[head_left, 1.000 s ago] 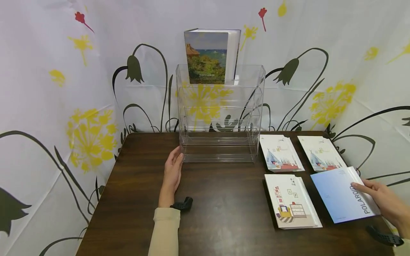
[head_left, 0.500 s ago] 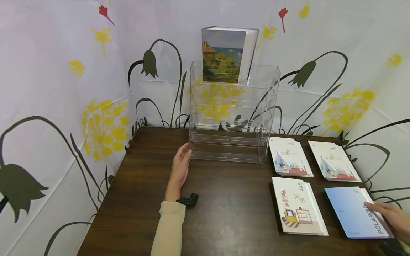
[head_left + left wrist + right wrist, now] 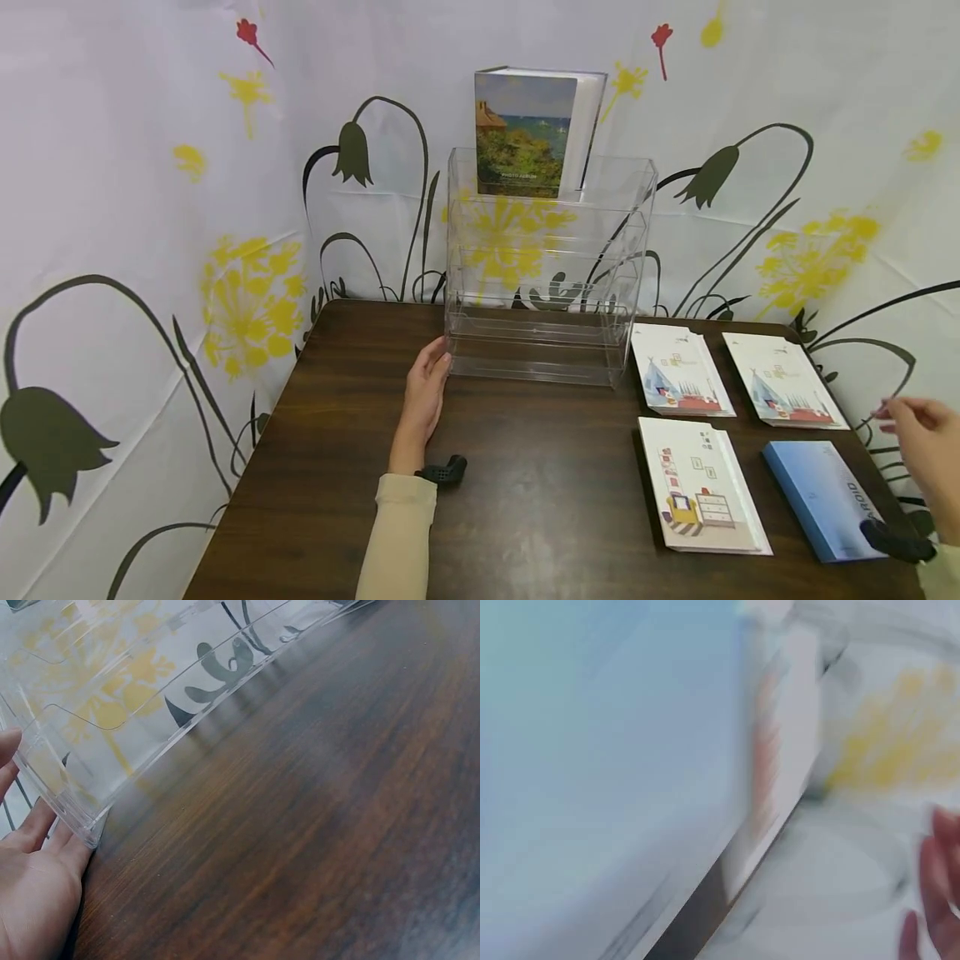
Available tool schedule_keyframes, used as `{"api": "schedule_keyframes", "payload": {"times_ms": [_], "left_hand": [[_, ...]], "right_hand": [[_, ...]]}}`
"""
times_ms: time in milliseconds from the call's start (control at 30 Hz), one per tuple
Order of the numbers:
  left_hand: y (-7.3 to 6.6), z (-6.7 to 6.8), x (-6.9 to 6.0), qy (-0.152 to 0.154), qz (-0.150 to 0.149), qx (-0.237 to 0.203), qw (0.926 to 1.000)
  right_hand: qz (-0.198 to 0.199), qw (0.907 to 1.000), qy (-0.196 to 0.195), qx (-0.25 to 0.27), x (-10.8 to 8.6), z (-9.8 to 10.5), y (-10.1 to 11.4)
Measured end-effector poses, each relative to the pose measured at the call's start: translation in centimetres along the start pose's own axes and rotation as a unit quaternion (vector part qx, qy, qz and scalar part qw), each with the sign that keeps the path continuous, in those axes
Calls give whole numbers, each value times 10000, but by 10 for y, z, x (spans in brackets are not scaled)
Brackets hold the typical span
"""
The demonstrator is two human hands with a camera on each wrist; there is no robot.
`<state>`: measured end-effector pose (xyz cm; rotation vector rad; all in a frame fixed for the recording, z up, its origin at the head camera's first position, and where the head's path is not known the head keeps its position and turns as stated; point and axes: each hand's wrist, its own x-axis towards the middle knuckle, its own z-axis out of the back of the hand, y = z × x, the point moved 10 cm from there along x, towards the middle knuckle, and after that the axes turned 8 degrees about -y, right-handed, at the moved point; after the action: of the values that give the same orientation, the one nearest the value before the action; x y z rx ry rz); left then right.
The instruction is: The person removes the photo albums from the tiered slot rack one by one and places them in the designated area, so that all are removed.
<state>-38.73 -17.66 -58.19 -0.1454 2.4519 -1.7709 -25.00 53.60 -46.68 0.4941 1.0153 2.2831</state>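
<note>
My left hand (image 3: 423,392) touches the lower left side of a clear acrylic tiered rack (image 3: 540,371), its fingers reaching along the outer panel; in the left wrist view the palm (image 3: 37,900) lies beside the rack's bottom corner. Off the table's right edge, my right hand (image 3: 926,433) is raised with loosely bent fingers and holds nothing. Below it lies a blue photo album (image 3: 817,492) lettered POLAROID, its right part covered by the wrist strap. In the right wrist view this blue cover (image 3: 615,750) is blurred and close, with the fingers (image 3: 941,862) apart from it.
A photo album (image 3: 521,137) with a painted landscape stands in the rack's top tier. Right of the rack lie a tent-print album (image 3: 682,371), a similar one (image 3: 783,383), and a chair-print album (image 3: 701,487). A patterned cloth (image 3: 247,183) hangs behind the brown table (image 3: 525,475).
The right hand lowered the blue album onto the table, then let go and rose away from it. The left hand stays at the rack. The head view shifted.
</note>
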Motion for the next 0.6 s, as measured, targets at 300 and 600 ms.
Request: {"api": "schedule_keyframes", "payload": {"times_ms": [300, 600], "left_hand": [[0, 0, 0, -110, -48, 101, 9999], [-4, 0, -2, -284, 93, 371, 9989]], "right_hand": [[1329, 8767, -416, 4604, 1, -49, 206], [2720, 8775, 479, 3919, -42, -130, 377]]}}
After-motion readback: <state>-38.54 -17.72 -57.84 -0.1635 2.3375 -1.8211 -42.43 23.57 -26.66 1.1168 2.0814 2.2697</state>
